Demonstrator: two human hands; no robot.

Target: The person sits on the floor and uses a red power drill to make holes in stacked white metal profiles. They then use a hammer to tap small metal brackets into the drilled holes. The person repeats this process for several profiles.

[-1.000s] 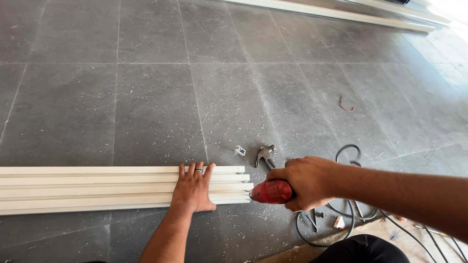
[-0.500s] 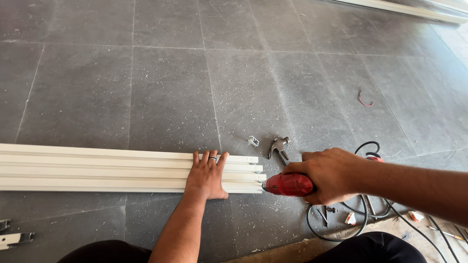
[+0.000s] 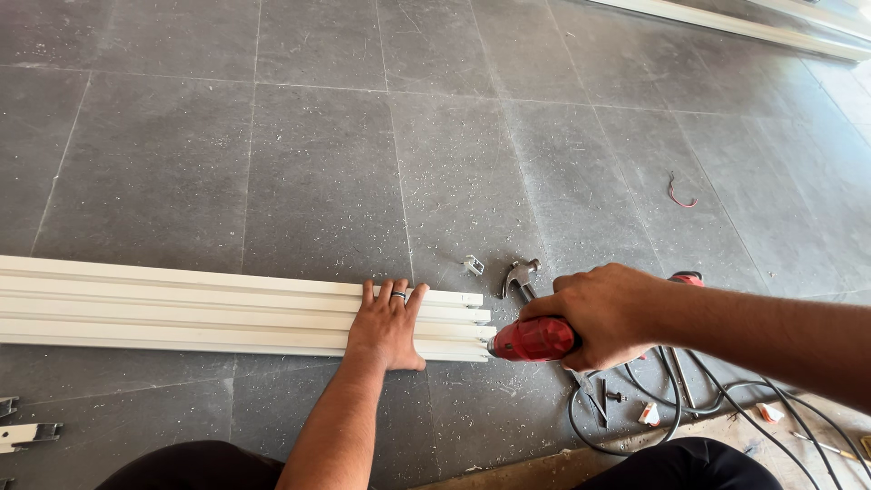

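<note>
A long white ribbed profile [image 3: 181, 310] lies flat on the grey tiled floor, running from the left edge to the middle. My left hand [image 3: 388, 325] presses flat on it near its right end, fingers spread, a ring on one finger. My right hand [image 3: 603, 313] grips a red power drill [image 3: 533, 339], whose nose meets the profile's right end face. The drill's bit is hidden.
A claw hammer [image 3: 521, 276] and a small metal bracket [image 3: 473, 265] lie just beyond the profile's end. Black cable [image 3: 689, 399] coils at the lower right among small screws and bits. More white profiles [image 3: 726, 23] lie at the far top right. Metal brackets [image 3: 23, 434] sit at lower left.
The view has shifted so profile and hands sit further right in the frame. The drill stays against the profile's end; my left hand remains flat on it.
</note>
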